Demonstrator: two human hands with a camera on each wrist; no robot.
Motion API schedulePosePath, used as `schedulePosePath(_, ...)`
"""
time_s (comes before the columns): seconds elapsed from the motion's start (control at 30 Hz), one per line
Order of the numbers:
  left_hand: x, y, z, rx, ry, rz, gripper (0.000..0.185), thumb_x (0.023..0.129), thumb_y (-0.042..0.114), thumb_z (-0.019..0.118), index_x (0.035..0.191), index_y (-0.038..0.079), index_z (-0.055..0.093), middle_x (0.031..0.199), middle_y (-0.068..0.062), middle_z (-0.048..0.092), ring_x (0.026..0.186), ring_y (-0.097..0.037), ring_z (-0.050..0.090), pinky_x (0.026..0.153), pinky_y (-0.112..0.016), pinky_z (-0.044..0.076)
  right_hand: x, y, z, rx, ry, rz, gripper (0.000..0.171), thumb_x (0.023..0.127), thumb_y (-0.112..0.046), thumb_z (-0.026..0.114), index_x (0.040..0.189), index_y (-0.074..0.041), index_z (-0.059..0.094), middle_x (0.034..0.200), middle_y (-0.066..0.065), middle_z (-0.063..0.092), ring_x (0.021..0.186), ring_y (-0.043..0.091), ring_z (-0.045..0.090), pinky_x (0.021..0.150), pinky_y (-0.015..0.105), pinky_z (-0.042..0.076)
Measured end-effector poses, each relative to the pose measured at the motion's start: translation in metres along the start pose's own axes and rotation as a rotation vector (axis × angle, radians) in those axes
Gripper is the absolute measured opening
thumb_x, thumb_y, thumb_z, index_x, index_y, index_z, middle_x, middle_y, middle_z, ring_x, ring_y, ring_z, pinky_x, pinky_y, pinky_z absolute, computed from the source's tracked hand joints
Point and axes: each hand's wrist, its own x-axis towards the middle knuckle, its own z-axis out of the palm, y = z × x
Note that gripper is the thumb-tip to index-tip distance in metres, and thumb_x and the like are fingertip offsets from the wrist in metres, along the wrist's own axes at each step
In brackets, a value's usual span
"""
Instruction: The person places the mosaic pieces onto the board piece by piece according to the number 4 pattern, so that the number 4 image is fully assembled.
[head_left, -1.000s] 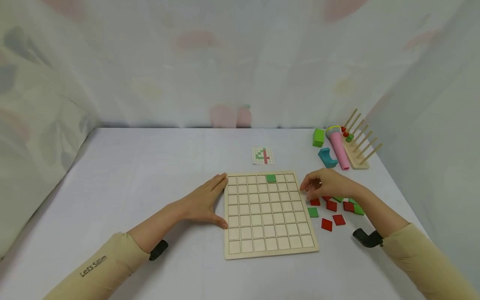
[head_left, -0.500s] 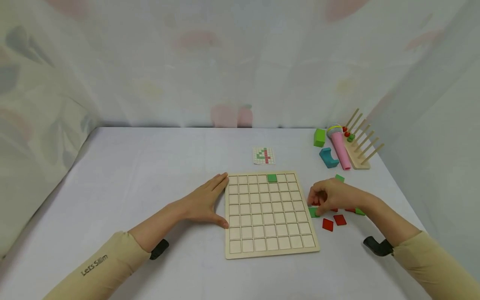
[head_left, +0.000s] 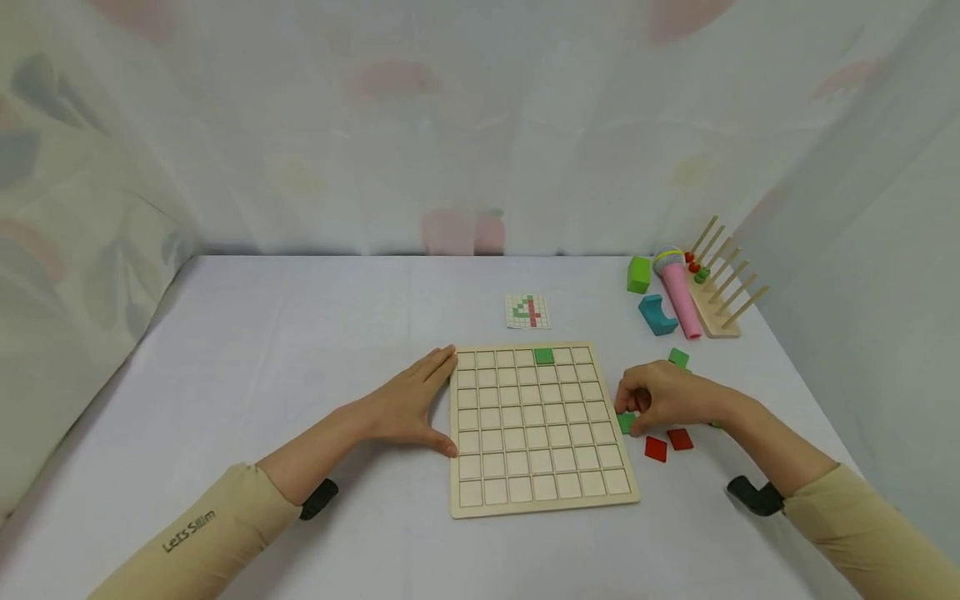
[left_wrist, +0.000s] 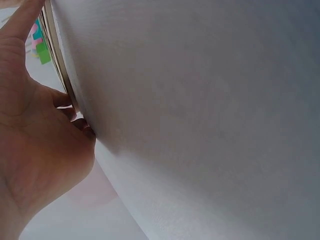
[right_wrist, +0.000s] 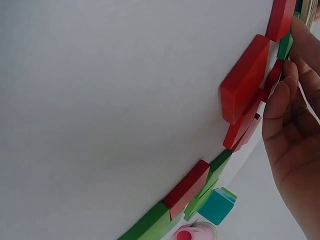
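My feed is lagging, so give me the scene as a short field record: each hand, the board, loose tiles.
left hand: flat on the table, fingers against the grid board's left edge
right hand: fingers curled on a green tile beside the board
grid board: one green tile seated, top row
loose tiles: two red tiles, another green one
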Motion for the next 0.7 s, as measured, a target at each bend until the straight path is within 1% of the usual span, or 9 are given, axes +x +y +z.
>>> schedulePosePath(0.1,0.0,0.0,0.0,0.001,-0.001,-0.001,0.135,0.065,0.075,0.075,0.159,0.003,0.009,0.168,-0.015,0.001,0.156,-0.037,0.005,0.126,-0.052,0.019,0.0,-0.001,-0.001,-0.016,-0.004,0.001,0.023,0.074,-0.015,0.085,0.089,-0.02,0.068,0.079,-0.003,0.061,0.072,0.005,0.054,0.063,0.019,0.05)
schedulePosePath(0.3,-0.001,0.0,0.0,-0.005,-0.001,-0.002,0.136,0.065,0.074,0.075,0.159,0.002,0.009,0.168,-0.015,0.001,0.156,-0.038,0.005,0.126,-0.053,0.019,-0.001,-0.006,-0.005,-0.011,-0.009,0.038,0.025,0.074,-0.012,0.084,0.086,-0.019,0.064,0.08,-0.003,0.06,0.071,0.008,0.054,0.063,0.02,0.05)
schedulePosePath(0.4,-0.001,0.0,0.0,-0.007,-0.001,-0.002,0.136,0.065,0.075,0.075,0.159,0.003,0.009,0.169,-0.015,0.001,0.156,-0.037,0.005,0.126,-0.053,0.019,-0.001,-0.008,-0.007,0.006,-0.02,0.049,0.023,0.074,-0.011,0.083,0.084,-0.018,0.064,0.075,-0.004,0.059,0.065,0.007,0.054,0.059,0.021,0.05)
schedulePosePath(0.53,-0.001,0.0,0.0,-0.005,0.003,0.0,0.136,0.065,0.075,0.076,0.159,0.003,0.009,0.168,-0.015,0.001,0.156,-0.038,0.005,0.126,-0.053,0.019,0.001,-0.009,-0.011,0.04,-0.064,0.056,0.018,0.077,-0.011,0.081,0.081,-0.016,0.064,0.07,-0.005,0.059,0.058,0.006,0.053,0.051,0.022,0.049)
schedulePosePath(0.63,0.0,-0.001,0.0,-0.002,0.003,0.0,0.136,0.065,0.075,0.075,0.159,0.003,0.009,0.168,-0.015,0.001,0.156,-0.038,0.005,0.126,-0.053,0.019,0.004,-0.009,-0.016,0.044,-0.077,0.05,0.016,0.079,-0.012,0.08,0.08,-0.017,0.065,0.071,-0.006,0.062,0.059,0.006,0.055,0.053,0.022,0.05)
schedulePosePath(0.7,0.0,-0.001,0.001,0.001,0.003,-0.001,0.136,0.065,0.075,0.075,0.159,0.003,0.009,0.169,-0.015,0.001,0.156,-0.037,0.005,0.126,-0.053,0.019,0.007,-0.009,-0.02,0.03,-0.064,0.042,0.016,0.079,-0.013,0.08,0.079,-0.018,0.066,0.073,-0.007,0.064,0.062,0.006,0.056,0.057,0.022,0.051)
